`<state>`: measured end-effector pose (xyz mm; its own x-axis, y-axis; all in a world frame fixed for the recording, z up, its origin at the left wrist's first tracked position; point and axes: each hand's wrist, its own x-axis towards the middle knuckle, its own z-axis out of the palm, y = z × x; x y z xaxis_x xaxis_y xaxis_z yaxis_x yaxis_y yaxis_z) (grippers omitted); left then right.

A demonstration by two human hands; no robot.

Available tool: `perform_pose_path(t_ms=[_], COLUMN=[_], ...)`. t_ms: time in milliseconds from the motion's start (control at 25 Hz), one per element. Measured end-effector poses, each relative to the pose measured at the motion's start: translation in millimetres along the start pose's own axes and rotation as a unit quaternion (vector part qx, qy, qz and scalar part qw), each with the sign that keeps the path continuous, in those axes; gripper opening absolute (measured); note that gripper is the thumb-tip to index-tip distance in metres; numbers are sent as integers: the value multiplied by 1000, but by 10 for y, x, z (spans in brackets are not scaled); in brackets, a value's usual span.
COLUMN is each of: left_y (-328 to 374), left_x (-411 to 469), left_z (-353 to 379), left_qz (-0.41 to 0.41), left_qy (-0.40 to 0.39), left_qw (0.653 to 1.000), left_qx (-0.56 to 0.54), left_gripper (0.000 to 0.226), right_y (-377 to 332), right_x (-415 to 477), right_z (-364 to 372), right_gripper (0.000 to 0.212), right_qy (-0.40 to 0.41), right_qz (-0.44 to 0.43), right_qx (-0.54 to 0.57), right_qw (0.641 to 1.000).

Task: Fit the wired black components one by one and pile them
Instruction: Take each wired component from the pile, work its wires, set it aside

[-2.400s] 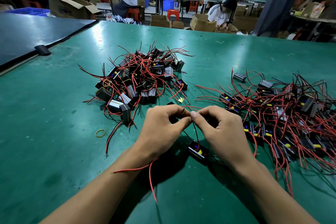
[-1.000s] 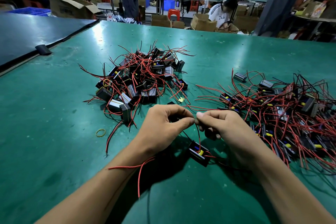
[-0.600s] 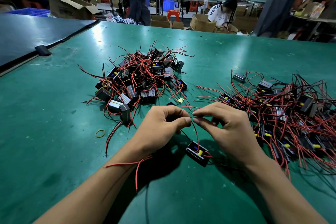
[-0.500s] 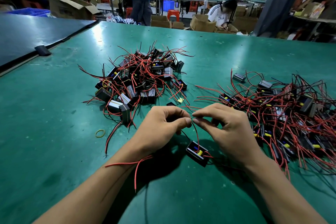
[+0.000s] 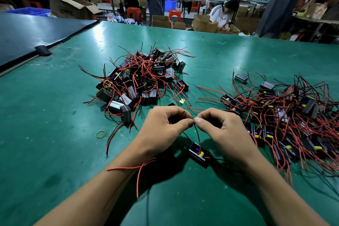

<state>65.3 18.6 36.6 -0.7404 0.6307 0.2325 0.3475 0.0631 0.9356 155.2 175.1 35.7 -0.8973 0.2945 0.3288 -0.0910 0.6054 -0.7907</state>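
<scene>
Over the green table [image 5: 55, 134], two hands pinch one wire.
Fingers curled, the left hand [image 5: 161, 126] and right hand [image 5: 222, 128] meet thumb to thumb, pinching the red wire [image 5: 197, 134] that runs down to the black component [image 5: 199, 154] just below (open side up). A left pile [image 5: 141, 80] and right pile [image 5: 286, 115] lie beyond.

- The left grip [image 5: 163, 126] sits knuckles-up, fingers curled, with thumb and forefinger pinching a thin red wire [image 5: 197, 135].
- The right grip [image 5: 222, 130] mirrors it and pinches the same wire, thumb tips touching.
- The left forearm [image 5: 102, 185] and right forearm [image 5: 271, 185] are bare and converge from the desk's [image 5: 55, 134] near edge.
</scene>
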Motion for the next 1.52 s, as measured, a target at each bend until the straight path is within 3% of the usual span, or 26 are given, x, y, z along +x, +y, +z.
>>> perform_pose_path(t_ms=[120, 200, 320, 480, 760, 920, 1120, 1240, 1400, 1520], left_y=[5, -2, -1, 18, 20, -1, 3, -18, -58, -78], left_x=[-12, -3, 16, 18, 29, 25, 32, 68, 96, 94], left_z=[26, 14, -24, -28, -52, -45, -81, -148, -157, -140], left_qz=[17, 10, -20, -39, -42, -50, -52, -70, -94, -91], left_qy=[1, 6, 9, -8, -38, -53, -7, 66, 97, 100], left_qw=[1000, 1000, 1000, 999, 997, 997, 998, 995, 991, 988], left_qx=[25, 22, 1, -23, -44, -38, -45, -30, 11, 71], left_gripper=[4, 4, 3, 4, 5, 6, 10, 26, 31, 29], right_y=[-28, -21, 12, 84, 137, 80, 31, 69, 139, 146], right_x=[42, 38, 11, 20, 18, 3, 8, 40, 46, 43], right_z=[-11, -41, -69, -63, -79, -39, 37, 39, 149, 158], right_gripper=[21, 19, 5, 13, 12, 7, 8, 14, 21, 18], right_qy=[-23, -36, -11, 26, 43, 46, 28, 14, -27, -77], right_qz=[102, 123, 18, -147, -218, -161, 2, 94, 186, 207], right_qx=[113, 148, 30, -92, -158, -137, 27, 138, 152, 146], right_qw=[988, 981, 999, 984, 962, 976, 999, 986, 970, 964])
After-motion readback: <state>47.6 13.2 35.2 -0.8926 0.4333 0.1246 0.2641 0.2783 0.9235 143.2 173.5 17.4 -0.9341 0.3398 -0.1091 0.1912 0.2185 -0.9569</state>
